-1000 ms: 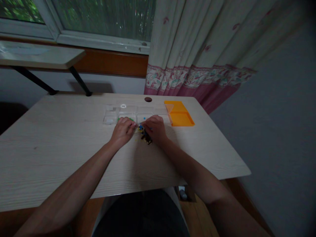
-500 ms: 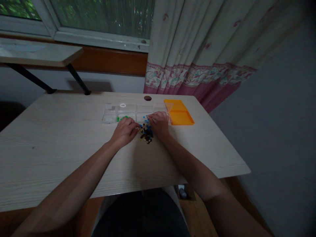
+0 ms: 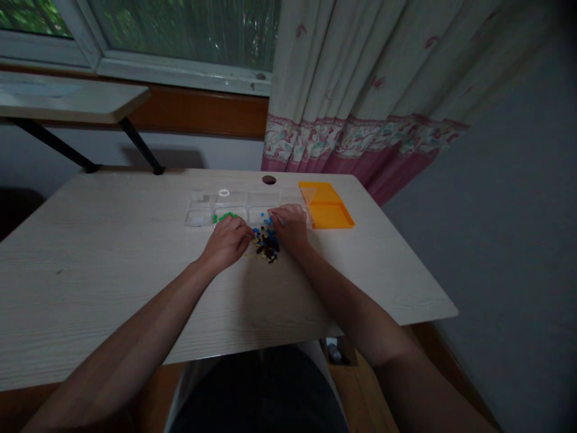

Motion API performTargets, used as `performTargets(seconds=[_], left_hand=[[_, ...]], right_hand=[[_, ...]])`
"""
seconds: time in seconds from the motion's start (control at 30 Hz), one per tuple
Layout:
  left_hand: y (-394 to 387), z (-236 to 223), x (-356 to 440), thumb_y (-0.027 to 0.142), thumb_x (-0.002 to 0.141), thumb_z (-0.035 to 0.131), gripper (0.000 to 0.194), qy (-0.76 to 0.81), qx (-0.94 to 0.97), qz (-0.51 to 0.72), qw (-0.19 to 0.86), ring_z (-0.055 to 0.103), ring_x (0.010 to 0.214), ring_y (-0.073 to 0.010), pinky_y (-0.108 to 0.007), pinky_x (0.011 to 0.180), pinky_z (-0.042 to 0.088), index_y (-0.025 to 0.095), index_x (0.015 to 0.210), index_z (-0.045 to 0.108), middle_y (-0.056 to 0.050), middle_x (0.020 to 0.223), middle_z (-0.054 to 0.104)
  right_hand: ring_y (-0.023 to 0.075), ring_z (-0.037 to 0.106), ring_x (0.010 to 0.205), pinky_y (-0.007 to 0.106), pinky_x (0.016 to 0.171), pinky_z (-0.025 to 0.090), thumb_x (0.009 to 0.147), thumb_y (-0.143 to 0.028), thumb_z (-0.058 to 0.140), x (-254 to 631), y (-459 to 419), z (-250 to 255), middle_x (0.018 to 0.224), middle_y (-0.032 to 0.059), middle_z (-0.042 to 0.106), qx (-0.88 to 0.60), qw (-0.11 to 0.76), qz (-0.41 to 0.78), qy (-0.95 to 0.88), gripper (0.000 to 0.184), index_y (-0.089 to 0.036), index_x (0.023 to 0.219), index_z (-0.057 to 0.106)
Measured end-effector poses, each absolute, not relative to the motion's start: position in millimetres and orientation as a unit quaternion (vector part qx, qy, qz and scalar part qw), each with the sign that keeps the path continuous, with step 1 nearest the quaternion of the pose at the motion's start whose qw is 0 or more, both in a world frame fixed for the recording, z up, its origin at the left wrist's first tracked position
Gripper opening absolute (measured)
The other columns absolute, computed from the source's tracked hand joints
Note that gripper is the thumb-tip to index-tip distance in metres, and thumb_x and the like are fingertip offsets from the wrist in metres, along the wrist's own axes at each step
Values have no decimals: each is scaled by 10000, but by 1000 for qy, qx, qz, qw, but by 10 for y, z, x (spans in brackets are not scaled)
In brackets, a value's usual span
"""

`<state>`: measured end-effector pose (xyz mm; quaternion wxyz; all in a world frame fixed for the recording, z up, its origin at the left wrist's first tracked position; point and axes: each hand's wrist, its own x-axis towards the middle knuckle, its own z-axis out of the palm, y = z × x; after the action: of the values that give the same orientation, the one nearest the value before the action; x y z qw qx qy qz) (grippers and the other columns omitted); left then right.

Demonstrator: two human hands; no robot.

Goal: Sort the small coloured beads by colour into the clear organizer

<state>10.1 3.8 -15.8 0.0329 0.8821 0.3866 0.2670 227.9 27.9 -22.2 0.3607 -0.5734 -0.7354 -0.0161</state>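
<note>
A mixed pile of small building blocks (image 3: 269,245), dark, blue and yellowish, lies on the table between my hands. At its left edge is my left hand (image 3: 229,239), thumb and fingertips pinched together by some blue pieces; anything in the pinch is too small to make out. My right hand (image 3: 292,225) reaches over the front of a clear compartment box (image 3: 198,218), its fingers closed above a compartment with a few blue blocks (image 3: 262,214). What its fingertips hold is hidden. Green blocks (image 3: 228,216) lie in the compartment to the left.
An orange tray (image 3: 332,215) stands against the right end of the clear box. Behind them the pale table (image 3: 135,258) has a round cable hole (image 3: 269,180). A raised shelf (image 3: 90,99) on black legs is at the back left, and a curtain (image 3: 333,132) hangs behind.
Both hands stay nearly in place, with only slight finger movement. The right fingertips remain over the blue blocks' compartment, and the pile looks much the same.
</note>
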Motion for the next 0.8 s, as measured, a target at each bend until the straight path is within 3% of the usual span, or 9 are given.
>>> performTargets(seconds=[0.3, 0.8], left_hand=[[42, -116, 87, 245, 967, 461, 227, 367, 897, 246, 4, 485, 909, -242, -399, 799, 395, 206, 986, 684, -91, 925, 601], [75, -132, 120, 328, 950, 539, 189, 361, 904, 228, 0, 509, 937, -246, -401, 831, 405, 217, 1002, 683, -85, 938, 612]], right_hand=[[227, 517, 991, 391, 915, 337, 971, -369, 519, 2292, 294, -256, 968, 52, 702, -560, 375, -26, -738, 253, -257, 984, 746], [220, 521, 1008, 385, 924, 337, 977, -370, 519, 2282, 288, -250, 991, 52, 700, -559, 367, -21, -744, 255, -248, 994, 742]])
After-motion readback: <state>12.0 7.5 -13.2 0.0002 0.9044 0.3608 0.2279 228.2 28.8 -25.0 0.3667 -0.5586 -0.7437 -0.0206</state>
